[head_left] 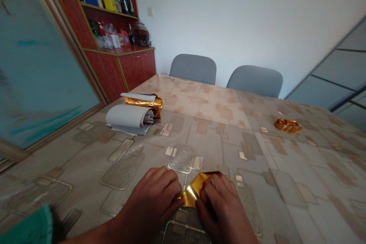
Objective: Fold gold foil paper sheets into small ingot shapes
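1. Two-handed pressing: the left hand (150, 198) is curled, and its fingers hold the gold foil (193, 190) at its left side.
2. The foil is folded and lies between the fingers of both hands.
3. The right hand (220, 206) is also curled, and its fingers press down on the foil's right side.
4. Far ahead of the left fingers lies rolled white paper (127, 118) beside a gold strip (143, 101).
5. Far ahead of the right fingers lies a crumpled gold piece (287, 125).

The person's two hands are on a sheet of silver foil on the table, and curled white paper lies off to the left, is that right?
Not quite: the foil is gold, not silver, as the head view shows. The rest stands: the left hand and right hand are on it, on the table, with the curled white paper off to the left.
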Demonstrator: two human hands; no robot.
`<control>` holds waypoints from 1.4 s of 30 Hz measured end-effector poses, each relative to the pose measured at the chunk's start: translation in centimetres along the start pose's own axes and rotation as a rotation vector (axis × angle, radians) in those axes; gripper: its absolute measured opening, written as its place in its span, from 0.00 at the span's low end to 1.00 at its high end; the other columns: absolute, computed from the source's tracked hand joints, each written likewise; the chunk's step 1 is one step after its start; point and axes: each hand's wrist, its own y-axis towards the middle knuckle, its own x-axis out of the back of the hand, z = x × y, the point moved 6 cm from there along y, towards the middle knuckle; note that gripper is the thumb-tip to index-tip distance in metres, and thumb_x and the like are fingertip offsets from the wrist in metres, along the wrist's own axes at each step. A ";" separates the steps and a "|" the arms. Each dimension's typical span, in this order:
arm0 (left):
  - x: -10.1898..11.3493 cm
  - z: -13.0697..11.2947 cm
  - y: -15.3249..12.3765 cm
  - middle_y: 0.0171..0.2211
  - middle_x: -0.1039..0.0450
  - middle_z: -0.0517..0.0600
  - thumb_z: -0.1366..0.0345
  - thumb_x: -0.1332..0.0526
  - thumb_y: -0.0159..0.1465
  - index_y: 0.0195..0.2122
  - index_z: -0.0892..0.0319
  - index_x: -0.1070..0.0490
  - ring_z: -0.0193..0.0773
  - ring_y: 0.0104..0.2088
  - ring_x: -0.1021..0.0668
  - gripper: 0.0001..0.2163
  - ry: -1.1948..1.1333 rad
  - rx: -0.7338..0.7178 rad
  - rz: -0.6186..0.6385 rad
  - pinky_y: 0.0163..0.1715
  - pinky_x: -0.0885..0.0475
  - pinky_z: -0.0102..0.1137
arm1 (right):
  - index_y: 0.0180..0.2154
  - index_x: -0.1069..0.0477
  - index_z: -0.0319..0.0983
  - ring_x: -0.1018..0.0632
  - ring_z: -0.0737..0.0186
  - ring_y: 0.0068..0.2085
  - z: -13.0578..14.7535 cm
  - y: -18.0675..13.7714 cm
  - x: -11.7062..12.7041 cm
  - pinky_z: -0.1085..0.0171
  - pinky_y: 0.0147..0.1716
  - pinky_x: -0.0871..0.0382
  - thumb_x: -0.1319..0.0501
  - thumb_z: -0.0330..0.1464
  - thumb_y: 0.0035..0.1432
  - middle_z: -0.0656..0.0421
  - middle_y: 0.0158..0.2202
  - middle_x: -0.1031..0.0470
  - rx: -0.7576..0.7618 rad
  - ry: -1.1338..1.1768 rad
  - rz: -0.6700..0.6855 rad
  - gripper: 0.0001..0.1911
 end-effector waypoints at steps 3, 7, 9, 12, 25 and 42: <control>0.2 -0.6 0.1 0.30 0.27 0.47 0.65 0.51 0.76 0.32 0.57 0.30 0.39 0.30 0.27 0.16 -0.012 -0.039 -0.022 0.32 0.33 0.32 | 0.31 0.33 0.41 0.28 0.57 0.33 -0.1 0.0 -0.1 0.61 0.33 0.35 0.43 0.23 0.57 0.57 0.32 0.25 -0.019 0.010 0.011 0.07; 0.9 -2.6 0.3 0.33 0.24 0.46 0.67 0.58 0.79 0.42 0.57 0.28 0.35 0.33 0.25 0.18 -0.121 -0.193 0.042 0.37 0.30 0.29 | 0.30 0.34 0.42 0.28 0.58 0.32 0.1 0.1 0.2 0.62 0.33 0.37 0.43 0.23 0.56 0.58 0.32 0.26 -0.007 0.021 -0.017 0.07; 1.4 -3.5 0.2 0.35 0.23 0.48 0.69 0.59 0.78 0.45 0.58 0.28 0.37 0.35 0.24 0.18 -0.104 -0.279 0.046 0.40 0.30 0.30 | 0.31 0.34 0.42 0.28 0.58 0.32 0.1 0.1 0.2 0.62 0.34 0.37 0.42 0.24 0.57 0.58 0.32 0.26 -0.008 0.028 -0.033 0.07; 1.4 -3.9 -0.1 0.36 0.22 0.50 0.70 0.57 0.78 0.47 0.61 0.28 0.39 0.34 0.24 0.17 -0.043 -0.319 0.039 0.38 0.29 0.32 | 0.31 0.34 0.42 0.28 0.57 0.33 0.0 0.1 0.0 0.62 0.34 0.37 0.42 0.23 0.57 0.58 0.32 0.26 -0.021 0.042 -0.023 0.07; -1.0 -3.8 -0.7 0.35 0.25 0.50 0.74 0.48 0.73 0.48 0.64 0.28 0.39 0.32 0.26 0.10 0.028 -0.352 0.109 0.33 0.27 0.33 | 0.33 0.41 0.44 0.27 0.60 0.30 -0.1 -0.5 0.9 0.66 0.28 0.33 0.46 0.23 0.62 0.60 0.30 0.30 -0.035 0.070 0.014 0.10; -1.5 -2.2 -1.9 0.42 0.22 0.49 0.61 0.38 0.70 0.55 0.60 0.29 0.41 0.37 0.25 0.15 0.058 -0.349 0.119 0.38 0.29 0.35 | 0.43 0.25 0.40 0.22 0.59 0.34 1.2 -2.3 1.0 0.59 0.48 0.26 0.48 0.27 0.73 0.59 0.32 0.22 0.306 -0.181 0.061 0.13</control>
